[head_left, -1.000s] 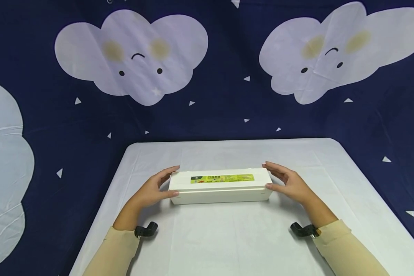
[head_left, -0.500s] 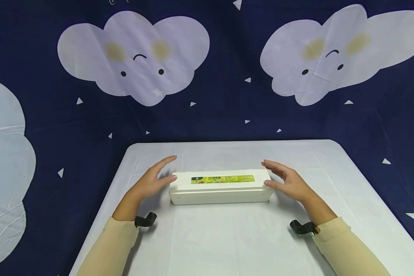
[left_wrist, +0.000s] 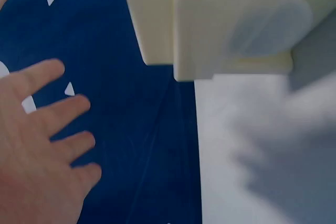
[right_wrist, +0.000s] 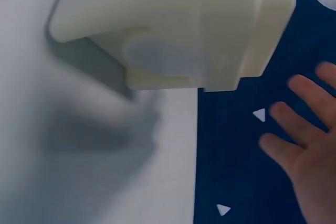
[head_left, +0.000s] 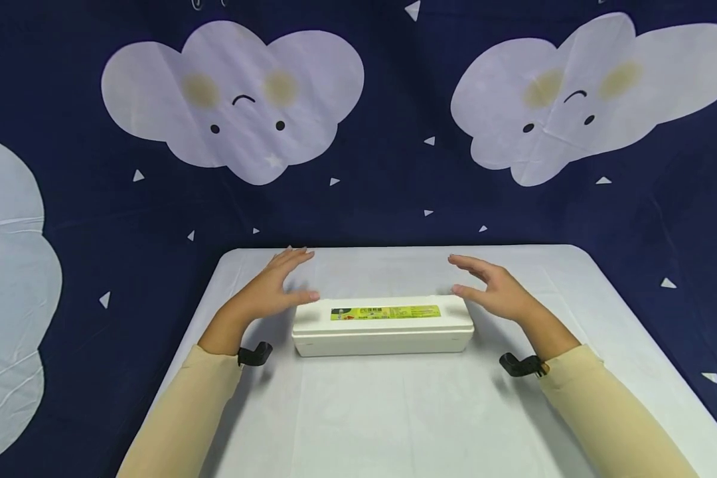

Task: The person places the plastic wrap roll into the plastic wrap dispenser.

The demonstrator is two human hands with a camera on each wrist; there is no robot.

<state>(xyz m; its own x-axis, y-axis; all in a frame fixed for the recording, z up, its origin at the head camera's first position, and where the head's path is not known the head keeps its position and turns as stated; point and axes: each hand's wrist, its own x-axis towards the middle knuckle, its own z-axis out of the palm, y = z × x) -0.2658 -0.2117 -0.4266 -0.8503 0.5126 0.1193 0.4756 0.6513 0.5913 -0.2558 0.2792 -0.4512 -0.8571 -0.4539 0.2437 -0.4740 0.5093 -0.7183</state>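
Observation:
A long white box [head_left: 382, 340] with a yellow-green printed label [head_left: 385, 313] on its top sits on the white-covered table. My left hand [head_left: 275, 285] hovers at the box's left end, fingers spread and thumb over the top's left corner. At the other end my right hand [head_left: 496, 289] is raised, its thumb by the top's right corner. Neither hand holds anything. The left wrist view shows one end of the box [left_wrist: 231, 24] apart from the spread left fingers [left_wrist: 63, 114]. Similarly, the right wrist view has the opposite box end [right_wrist: 173, 30] away from the right fingers [right_wrist: 299, 124].
The white table [head_left: 358, 418] has rounded far corners. Behind and around it hangs dark blue cloth [head_left: 394, 212] printed with white clouds and small triangles. Black wrist mounts [head_left: 255, 354] stick out below both hands.
Both hands have come off the box ends, the left first, and risen up and away toward the far side. The box has stayed in place on the table.

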